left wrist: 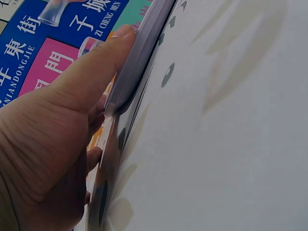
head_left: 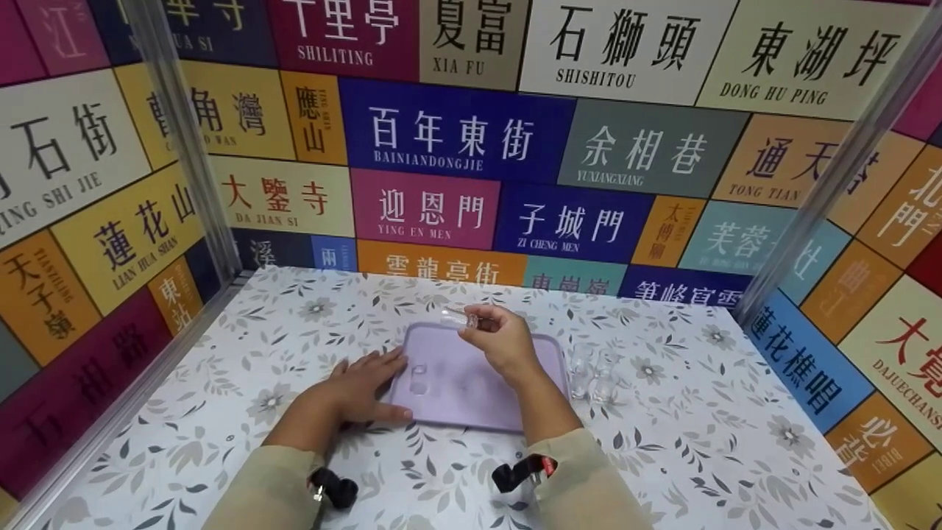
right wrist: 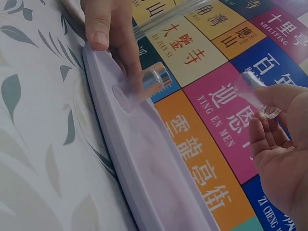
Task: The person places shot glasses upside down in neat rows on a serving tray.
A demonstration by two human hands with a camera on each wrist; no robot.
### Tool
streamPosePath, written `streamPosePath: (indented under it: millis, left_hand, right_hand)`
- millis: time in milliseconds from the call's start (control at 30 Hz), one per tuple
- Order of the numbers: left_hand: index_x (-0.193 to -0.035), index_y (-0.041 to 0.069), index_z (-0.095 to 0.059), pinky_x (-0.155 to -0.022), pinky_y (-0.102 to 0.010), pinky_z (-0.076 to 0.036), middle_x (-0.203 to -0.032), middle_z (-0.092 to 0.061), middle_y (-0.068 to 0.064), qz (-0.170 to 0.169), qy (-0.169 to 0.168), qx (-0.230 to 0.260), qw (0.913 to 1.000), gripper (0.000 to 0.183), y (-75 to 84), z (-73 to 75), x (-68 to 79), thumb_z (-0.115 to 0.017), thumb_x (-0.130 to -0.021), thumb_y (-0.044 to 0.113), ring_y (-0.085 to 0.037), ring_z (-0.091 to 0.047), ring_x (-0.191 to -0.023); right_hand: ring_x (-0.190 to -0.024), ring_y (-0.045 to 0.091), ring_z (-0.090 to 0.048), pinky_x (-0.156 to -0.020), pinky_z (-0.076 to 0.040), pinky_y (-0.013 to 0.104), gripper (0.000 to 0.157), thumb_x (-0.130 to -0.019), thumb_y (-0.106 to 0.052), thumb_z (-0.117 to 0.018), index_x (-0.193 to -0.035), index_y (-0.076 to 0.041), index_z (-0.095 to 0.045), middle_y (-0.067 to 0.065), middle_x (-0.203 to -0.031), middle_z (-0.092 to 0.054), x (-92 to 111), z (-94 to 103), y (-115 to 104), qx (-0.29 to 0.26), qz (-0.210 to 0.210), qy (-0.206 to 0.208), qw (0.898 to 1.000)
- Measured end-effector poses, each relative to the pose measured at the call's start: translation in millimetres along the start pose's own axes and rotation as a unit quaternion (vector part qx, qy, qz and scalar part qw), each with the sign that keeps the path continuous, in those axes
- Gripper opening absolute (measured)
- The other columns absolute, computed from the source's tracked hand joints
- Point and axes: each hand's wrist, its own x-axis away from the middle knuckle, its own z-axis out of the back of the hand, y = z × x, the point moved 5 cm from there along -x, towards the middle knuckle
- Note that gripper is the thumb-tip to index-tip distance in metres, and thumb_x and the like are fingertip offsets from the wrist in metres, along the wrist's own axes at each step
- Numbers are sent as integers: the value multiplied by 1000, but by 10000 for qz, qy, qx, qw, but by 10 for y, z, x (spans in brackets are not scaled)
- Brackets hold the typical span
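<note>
A lilac tray (head_left: 471,394) lies on the table. Near its left side stands a small clear glass (head_left: 418,380), larger in the right wrist view as a thick-bottomed shot glass (right wrist: 130,94). My left hand (head_left: 357,389) rests at the tray's left edge with fingers spread, its thumb (left wrist: 103,60) along the rim. Over the tray's far edge, my right hand (head_left: 506,344) pinches another shot glass (right wrist: 251,94) between thumb and fingers, the glass tilted on its side in the air.
Several more clear glasses (head_left: 595,375) stand on the table just right of the tray, close to the right forearm. The table (head_left: 692,419) has a leaf-and-flower cover. Walls of coloured sign panels (head_left: 456,132) enclose the back and sides.
</note>
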Motion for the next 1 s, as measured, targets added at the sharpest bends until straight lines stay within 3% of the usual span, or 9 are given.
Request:
streamPosePath:
  millis: [500,733,1000]
  left_hand:
    - [-170,39,-27,-133,-74,2,-181,-12,16,87,-20,-24,10000,114,-23,-24,-20,-74,-77,85,-34,-8,-170]
    - [-170,40,-27,-134,-71,2,-181,-11,18,66,-16,-35,10000,113,-18,-18,-8,-73,-78,85,-33,-7,-171]
    - [-170,41,-25,-134,-71,2,-181,-11,18,101,-44,-15,9999,112,-16,-13,0,-73,-79,84,-33,-7,-171]
  right_hand:
    - [-94,13,-68,-80,-60,17,37,-82,3,-87,-116,1,-75,12,-106,-77,5,-164,210,199,-152,-247,9994]
    - [-92,12,-69,-81,-59,20,33,-83,-5,-89,-114,-4,-78,10,-106,-79,25,-154,264,908,-105,-223,9956]
    - [-95,11,-71,-87,-59,25,40,-89,-8,-84,-128,-11,-79,7,-117,-82,37,-237,326,1646,113,-715,9837]
